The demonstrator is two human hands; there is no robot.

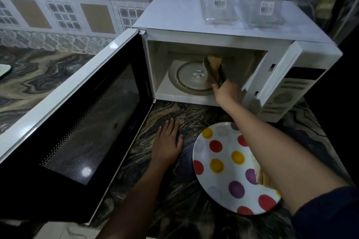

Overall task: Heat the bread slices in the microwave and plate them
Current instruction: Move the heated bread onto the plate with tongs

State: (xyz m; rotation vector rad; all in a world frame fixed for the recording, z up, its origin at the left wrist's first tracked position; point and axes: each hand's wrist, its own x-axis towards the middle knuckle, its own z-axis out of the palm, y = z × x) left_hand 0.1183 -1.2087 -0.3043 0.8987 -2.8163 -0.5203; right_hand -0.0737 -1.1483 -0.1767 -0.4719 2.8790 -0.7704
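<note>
The white microwave stands on the marble counter with its door swung wide open to the left. My right hand reaches into the cavity and grips dark tongs that pinch a bread slice above the right side of the glass turntable. My left hand rests flat on the counter in front of the microwave. A white plate with coloured dots sits on the counter under my right forearm. Another bread slice lies on its right side, mostly hidden by the arm.
Two clear glass jars stand on top of the microwave. The microwave's control panel faces right of the cavity. The marble counter stretches left to a tiled wall. A white object pokes in at the left edge.
</note>
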